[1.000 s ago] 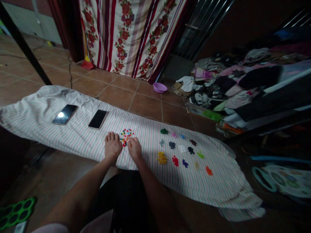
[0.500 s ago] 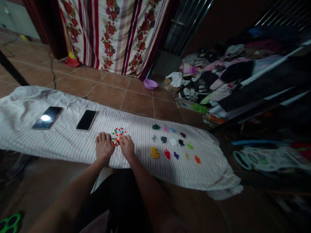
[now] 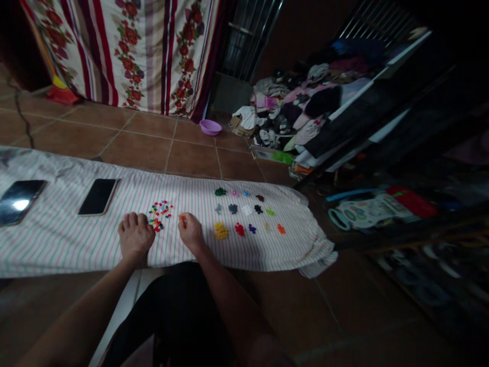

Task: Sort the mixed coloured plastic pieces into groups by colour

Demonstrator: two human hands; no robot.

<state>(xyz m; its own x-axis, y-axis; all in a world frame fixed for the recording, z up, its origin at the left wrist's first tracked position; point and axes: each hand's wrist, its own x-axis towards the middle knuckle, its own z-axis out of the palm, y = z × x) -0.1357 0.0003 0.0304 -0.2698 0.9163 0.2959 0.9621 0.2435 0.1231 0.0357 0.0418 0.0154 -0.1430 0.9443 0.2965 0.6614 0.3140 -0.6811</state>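
My left hand (image 3: 135, 235) lies on the striped cloth with its fingers forward, holding nothing I can see. It is beside a loose mixed heap of tiny coloured pieces (image 3: 162, 210). To the right of that heap, my right hand (image 3: 192, 232) pinches a small orange piece (image 3: 181, 218) just above the cloth. Further right are little piles sorted by colour, among them yellow pieces (image 3: 220, 231), red pieces (image 3: 239, 229), dark green pieces (image 3: 220, 191), white pieces (image 3: 247, 209) and orange pieces (image 3: 281, 229).
Two phones lie left on the cloth-covered bench: a near phone (image 3: 99, 197) and a farther phone (image 3: 22, 202) reflecting light. Beyond the bench stand a purple basin (image 3: 210, 127), a floral curtain (image 3: 148, 61) and a heap of clothes (image 3: 294, 102).
My right hand has moved right, away from the mixed heap, with an orange piece between its fingers. My left hand stays beside the heap. The view has turned to the right.
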